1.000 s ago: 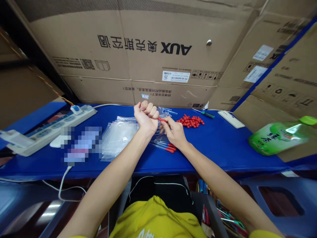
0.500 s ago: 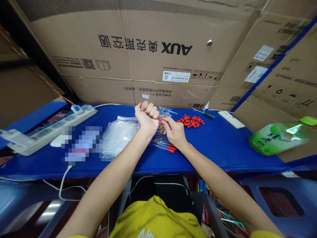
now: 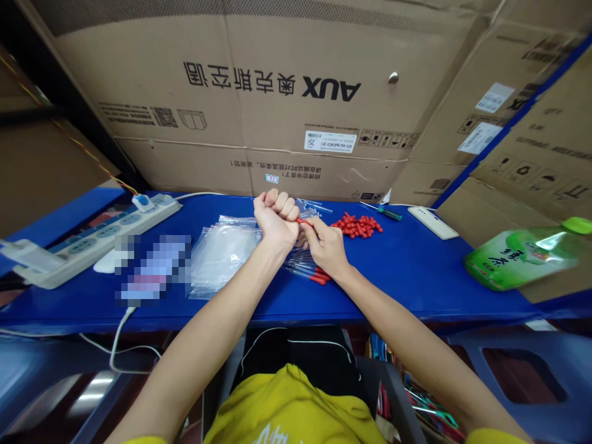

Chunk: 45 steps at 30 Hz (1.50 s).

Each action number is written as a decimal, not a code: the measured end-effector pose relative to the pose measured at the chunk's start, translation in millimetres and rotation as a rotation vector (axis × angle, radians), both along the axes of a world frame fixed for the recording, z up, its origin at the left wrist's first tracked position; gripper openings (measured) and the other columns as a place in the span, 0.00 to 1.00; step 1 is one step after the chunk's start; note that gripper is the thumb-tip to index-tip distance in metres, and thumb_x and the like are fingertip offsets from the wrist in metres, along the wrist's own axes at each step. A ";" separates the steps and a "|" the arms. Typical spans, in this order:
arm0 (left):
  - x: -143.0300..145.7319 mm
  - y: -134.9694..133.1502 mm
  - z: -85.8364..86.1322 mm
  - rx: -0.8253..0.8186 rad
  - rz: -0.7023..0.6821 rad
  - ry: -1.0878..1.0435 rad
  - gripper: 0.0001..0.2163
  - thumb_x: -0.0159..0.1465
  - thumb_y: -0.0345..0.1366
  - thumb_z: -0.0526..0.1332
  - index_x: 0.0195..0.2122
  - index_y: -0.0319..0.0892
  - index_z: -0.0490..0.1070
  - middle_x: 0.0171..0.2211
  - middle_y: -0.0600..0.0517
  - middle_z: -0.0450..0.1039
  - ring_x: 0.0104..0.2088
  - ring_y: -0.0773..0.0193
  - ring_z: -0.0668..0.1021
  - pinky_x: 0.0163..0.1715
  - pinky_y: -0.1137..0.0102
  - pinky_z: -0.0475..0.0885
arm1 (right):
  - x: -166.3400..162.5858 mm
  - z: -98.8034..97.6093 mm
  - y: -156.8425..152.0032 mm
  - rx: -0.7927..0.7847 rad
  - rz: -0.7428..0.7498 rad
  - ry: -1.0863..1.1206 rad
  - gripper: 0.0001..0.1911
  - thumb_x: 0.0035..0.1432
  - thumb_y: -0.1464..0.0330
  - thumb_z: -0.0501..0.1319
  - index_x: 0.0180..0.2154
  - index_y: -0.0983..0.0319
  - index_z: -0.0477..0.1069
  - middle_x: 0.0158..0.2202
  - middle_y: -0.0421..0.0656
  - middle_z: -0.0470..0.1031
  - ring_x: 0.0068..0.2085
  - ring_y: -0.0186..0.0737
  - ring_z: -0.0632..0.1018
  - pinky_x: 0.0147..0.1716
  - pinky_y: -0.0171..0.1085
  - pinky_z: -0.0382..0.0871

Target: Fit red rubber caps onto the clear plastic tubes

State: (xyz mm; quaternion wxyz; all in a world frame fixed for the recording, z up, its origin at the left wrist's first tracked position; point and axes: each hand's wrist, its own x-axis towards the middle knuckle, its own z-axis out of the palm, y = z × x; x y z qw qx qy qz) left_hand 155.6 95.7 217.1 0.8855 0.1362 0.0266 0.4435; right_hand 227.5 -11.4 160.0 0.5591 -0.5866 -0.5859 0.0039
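Observation:
My left hand (image 3: 276, 216) is curled into a fist, and a red rubber bulb (image 3: 302, 221) shows at its little-finger side. My right hand (image 3: 327, 245) is closed, pinching that bulb between thumb and fingers. The two hands nearly touch, and whatever sits inside the left fist is hidden. Under and beside the right hand lie several glass droppers (image 3: 303, 269) with red bulbs on their ends. Loose red bulbs (image 3: 358, 226) form a pile to the right of my hands. Behind the hands are some bare clear tubes (image 3: 319, 207).
Clear zip bags (image 3: 222, 259) are stacked left of my hands on the blue table (image 3: 393, 277). Further left are a blurred phone (image 3: 155, 268) and a power strip (image 3: 99, 237). A screwdriver (image 3: 391, 214), a white phone-like slab (image 3: 432, 222) and a green bottle (image 3: 518, 258) lie right. Cardboard (image 3: 277, 123) stands behind.
Both hands stay almost in place. Less of the red bulb shows between them now, and the right fingertips have shifted slightly on it.

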 end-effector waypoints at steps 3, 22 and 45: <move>0.0 0.4 0.2 0.001 -0.004 0.004 0.19 0.73 0.35 0.46 0.23 0.44 0.41 0.17 0.60 0.38 0.14 0.72 0.46 0.13 0.72 0.45 | 0.2 -0.4 0.8 -0.009 -0.009 -0.005 0.13 0.74 0.59 0.53 0.40 0.57 0.72 0.25 0.38 0.77 0.25 0.38 0.79 0.28 0.37 0.74; 1.5 0.1 -4.9 0.083 -0.038 -0.023 0.20 0.74 0.39 0.50 0.23 0.44 0.45 0.18 0.59 0.43 0.15 0.71 0.53 0.15 0.74 0.52 | 12.2 -3.4 1.2 -0.075 -0.002 -0.064 0.15 0.75 0.57 0.51 0.43 0.57 0.69 0.28 0.40 0.79 0.26 0.39 0.79 0.30 0.37 0.73; 4.6 1.9 -9.5 0.059 -0.001 0.018 0.20 0.74 0.38 0.48 0.24 0.44 0.45 0.18 0.60 0.41 0.15 0.72 0.50 0.15 0.74 0.50 | 11.3 -4.3 0.2 -0.077 -0.004 -0.107 0.12 0.74 0.60 0.52 0.42 0.58 0.70 0.27 0.39 0.78 0.26 0.38 0.80 0.30 0.35 0.71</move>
